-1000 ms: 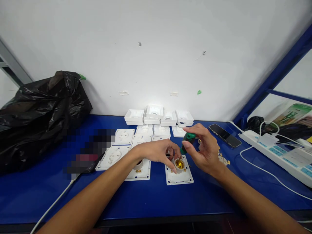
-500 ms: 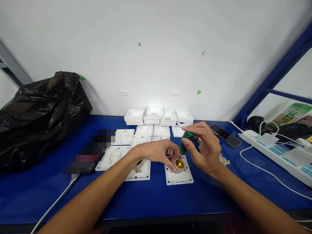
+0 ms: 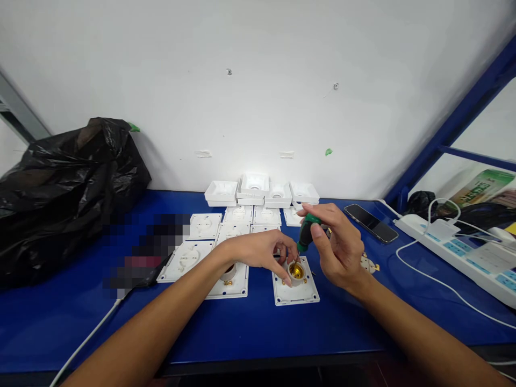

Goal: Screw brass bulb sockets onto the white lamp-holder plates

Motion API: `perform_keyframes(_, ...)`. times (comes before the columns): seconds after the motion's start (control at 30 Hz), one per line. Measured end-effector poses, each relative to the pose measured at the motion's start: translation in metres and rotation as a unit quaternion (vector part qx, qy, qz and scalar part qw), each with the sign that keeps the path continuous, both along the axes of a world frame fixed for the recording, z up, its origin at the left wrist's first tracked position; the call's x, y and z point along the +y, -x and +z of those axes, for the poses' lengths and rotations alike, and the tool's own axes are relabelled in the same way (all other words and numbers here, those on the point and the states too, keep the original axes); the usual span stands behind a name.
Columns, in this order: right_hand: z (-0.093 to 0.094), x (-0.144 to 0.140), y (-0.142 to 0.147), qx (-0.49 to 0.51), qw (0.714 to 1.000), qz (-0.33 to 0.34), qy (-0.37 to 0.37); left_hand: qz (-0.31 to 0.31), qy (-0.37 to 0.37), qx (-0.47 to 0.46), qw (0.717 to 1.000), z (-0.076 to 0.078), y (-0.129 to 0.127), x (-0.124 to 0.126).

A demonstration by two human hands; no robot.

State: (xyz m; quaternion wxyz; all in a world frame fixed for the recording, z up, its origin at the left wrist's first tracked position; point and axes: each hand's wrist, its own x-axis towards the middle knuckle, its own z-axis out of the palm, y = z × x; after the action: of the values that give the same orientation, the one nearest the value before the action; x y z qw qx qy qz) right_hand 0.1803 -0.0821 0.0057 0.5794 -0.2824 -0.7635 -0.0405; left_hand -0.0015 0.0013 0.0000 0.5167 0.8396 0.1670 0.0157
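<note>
A white square base plate (image 3: pixel 296 294) lies flat on the blue table, carrying a round lamp socket (image 3: pixel 297 273) with a brass-coloured inside. My left hand (image 3: pixel 266 252) grips the socket, thumb at its near left side and fingers at its far side. In my right hand (image 3: pixel 341 242) is a screwdriver (image 3: pixel 308 232) with a green and black handle. It stands tilted, its shaft reaching down into the socket; the tip is hard to make out. Left of these, another base plate (image 3: pixel 237 290) with a socket is partly hidden by my left forearm.
Several white plates (image 3: pixel 205 226) lie behind my hands, with stacked white square housings (image 3: pixel 255 185) against the wall. A phone (image 3: pixel 371 223), a white power strip (image 3: pixel 455 252) and cables are on the right. A black plastic bag (image 3: pixel 76 188) fills the left. A loose socket part (image 3: pixel 367 264) sits beyond my right wrist.
My right fingers have shifted slightly around the screwdriver handle, the thumb moving up and right. My left hand and the plate stay in place.
</note>
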Motion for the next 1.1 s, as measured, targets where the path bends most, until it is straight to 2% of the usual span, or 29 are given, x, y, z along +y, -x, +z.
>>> perform_keyframes(0.07, -0.0005, -0.0005, -0.0002, -0.007, 1.000, 0.003, 0.006, -0.001, 0.001, 0.001, 1.000, 0.0004, 0.0001, 0.0000)
perform_keyframes(0.23, -0.0002, 0.0000, -0.0015, -0.007, 0.996, -0.076, -0.037, 0.000, -0.004, -0.004, 1.000, 0.0004, -0.0003, 0.0001)
perform_keyframes(0.3, 0.0005, -0.0002, -0.0014, -0.006, 0.998, -0.065, -0.025, 0.000, 0.000, -0.004, 1.000, -0.0001, -0.0006, 0.0004)
perform_keyframes(0.43, 0.0008, -0.0018, -0.0010, 0.005, 1.000, 0.007, 0.023, -0.001, 0.004, -0.003, 1.000, -0.0015, -0.0011, 0.0011)
perform_keyframes(0.5, 0.0006, -0.0023, -0.0010, -0.001, 0.999, 0.022, 0.033, 0.005, -0.001, 0.002, 1.000, -0.0019, -0.0010, 0.0010)
perform_keyframes(0.6, 0.0005, -0.0014, -0.0008, -0.012, 1.000, -0.001, 0.023, 0.007, -0.001, 0.004, 1.000, -0.0015, -0.0008, 0.0004)
perform_keyframes(0.77, -0.0004, 0.0008, -0.0011, 0.013, 0.997, -0.060, -0.036, 0.002, -0.007, -0.008, 1.000, 0.0007, -0.0001, -0.0005)
perform_keyframes(0.97, 0.0013, -0.0008, -0.0008, -0.028, 0.999, -0.038, -0.006, 0.008, -0.001, 0.005, 1.000, 0.0015, 0.0004, -0.0005)
perform_keyframes(1.1, 0.0022, 0.0007, -0.0001, -0.002, 0.996, -0.078, -0.035, 0.008, -0.006, -0.002, 1.000, 0.0011, 0.0008, -0.0007)
